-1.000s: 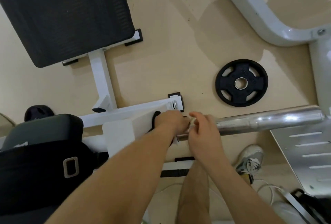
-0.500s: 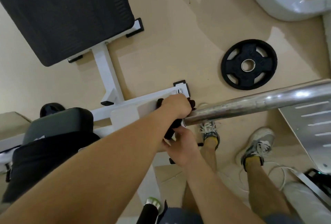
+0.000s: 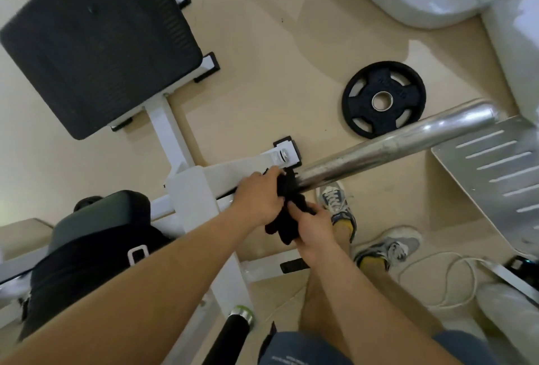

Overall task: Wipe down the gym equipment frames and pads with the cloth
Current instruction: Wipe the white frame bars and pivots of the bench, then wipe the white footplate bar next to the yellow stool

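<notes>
My left hand point(image 3: 259, 199) is curled over the black cloth point(image 3: 287, 220) and clamps it against the inner end of the chrome bar point(image 3: 393, 142), where the bar meets the white frame point(image 3: 230, 170), so the fabric wraps the steel. My right hand point(image 3: 313, 229), just at 5 o'clock of the left, pinches the cloth's hanging tail, I think to pull it taut. The bar runs off toward 2 o'clock, so I judge the wipe should travel that way. A black weight plate point(image 3: 383, 99) lies on the floor at 1 o'clock.

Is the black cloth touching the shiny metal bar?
Touching. The head view shows the black cloth bunched against the near end of the metal bar, gripped there by the left hand.
</notes>
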`<state>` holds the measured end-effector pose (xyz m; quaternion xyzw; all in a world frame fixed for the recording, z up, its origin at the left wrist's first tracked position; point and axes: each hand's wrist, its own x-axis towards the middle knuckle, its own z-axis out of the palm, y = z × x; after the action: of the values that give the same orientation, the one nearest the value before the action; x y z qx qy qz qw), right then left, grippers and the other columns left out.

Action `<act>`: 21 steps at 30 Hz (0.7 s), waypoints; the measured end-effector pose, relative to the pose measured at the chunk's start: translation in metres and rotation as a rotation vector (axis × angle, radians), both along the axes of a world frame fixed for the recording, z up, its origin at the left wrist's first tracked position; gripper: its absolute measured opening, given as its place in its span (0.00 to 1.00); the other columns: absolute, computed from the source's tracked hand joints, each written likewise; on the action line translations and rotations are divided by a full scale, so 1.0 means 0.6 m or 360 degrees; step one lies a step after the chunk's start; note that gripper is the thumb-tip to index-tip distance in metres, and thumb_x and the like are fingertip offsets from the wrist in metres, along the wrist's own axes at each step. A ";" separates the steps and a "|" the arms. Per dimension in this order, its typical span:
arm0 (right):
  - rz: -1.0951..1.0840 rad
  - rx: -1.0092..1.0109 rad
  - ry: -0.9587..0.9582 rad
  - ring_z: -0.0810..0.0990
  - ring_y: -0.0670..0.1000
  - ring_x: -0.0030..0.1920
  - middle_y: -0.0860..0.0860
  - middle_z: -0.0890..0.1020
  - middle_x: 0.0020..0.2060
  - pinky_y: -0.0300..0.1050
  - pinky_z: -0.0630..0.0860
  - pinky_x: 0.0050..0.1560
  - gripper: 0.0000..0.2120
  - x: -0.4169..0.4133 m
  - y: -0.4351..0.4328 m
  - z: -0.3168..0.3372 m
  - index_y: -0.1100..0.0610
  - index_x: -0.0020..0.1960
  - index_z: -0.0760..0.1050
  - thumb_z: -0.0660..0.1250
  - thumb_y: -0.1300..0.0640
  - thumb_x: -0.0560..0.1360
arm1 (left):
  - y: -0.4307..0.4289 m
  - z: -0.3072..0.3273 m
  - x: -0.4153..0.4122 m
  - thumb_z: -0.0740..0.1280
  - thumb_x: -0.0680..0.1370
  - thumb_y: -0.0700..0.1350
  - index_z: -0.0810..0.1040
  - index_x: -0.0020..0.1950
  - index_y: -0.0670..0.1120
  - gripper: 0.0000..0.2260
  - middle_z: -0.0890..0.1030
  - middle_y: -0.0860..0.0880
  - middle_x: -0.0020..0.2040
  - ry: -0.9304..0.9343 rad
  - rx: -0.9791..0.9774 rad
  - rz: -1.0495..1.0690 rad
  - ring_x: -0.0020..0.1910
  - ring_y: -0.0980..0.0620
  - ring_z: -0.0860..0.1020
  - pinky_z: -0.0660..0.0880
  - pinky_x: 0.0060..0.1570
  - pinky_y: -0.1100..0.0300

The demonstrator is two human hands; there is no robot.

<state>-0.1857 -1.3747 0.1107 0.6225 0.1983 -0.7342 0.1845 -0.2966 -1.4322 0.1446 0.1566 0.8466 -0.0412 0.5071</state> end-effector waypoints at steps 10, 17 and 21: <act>-0.0019 -0.0023 -0.0076 0.81 0.62 0.46 0.63 0.82 0.50 0.55 0.80 0.42 0.05 0.093 0.133 0.002 0.59 0.51 0.78 0.68 0.61 0.76 | 0.162 0.042 0.082 0.67 0.77 0.50 0.76 0.44 0.46 0.08 0.80 0.49 0.45 -0.0018 -0.0248 -0.1006 0.42 0.49 0.77 0.69 0.37 0.57; -0.0528 -0.0449 0.0491 0.60 0.43 0.20 0.47 0.67 0.23 0.36 0.50 0.25 0.14 0.271 0.323 0.131 0.55 0.33 0.76 0.73 0.46 0.67 | 0.273 0.105 0.121 0.73 0.74 0.49 0.80 0.50 0.41 0.12 0.82 0.46 0.41 -0.0674 0.0374 0.0994 0.38 0.53 0.81 0.76 0.36 0.60; -0.0836 -0.0080 0.0537 0.79 0.54 0.49 0.58 0.82 0.47 0.50 0.76 0.54 0.17 0.344 0.408 0.188 0.60 0.53 0.82 0.74 0.55 0.66 | 0.366 0.163 0.204 0.67 0.77 0.55 0.82 0.50 0.44 0.15 0.85 0.46 0.47 -0.0989 0.0463 0.1351 0.46 0.51 0.84 0.78 0.45 0.56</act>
<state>0.0209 -1.1298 0.2234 0.5171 0.0404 -0.8544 -0.0317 -0.1742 -1.2127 0.2422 -0.1257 0.6426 0.3329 0.6786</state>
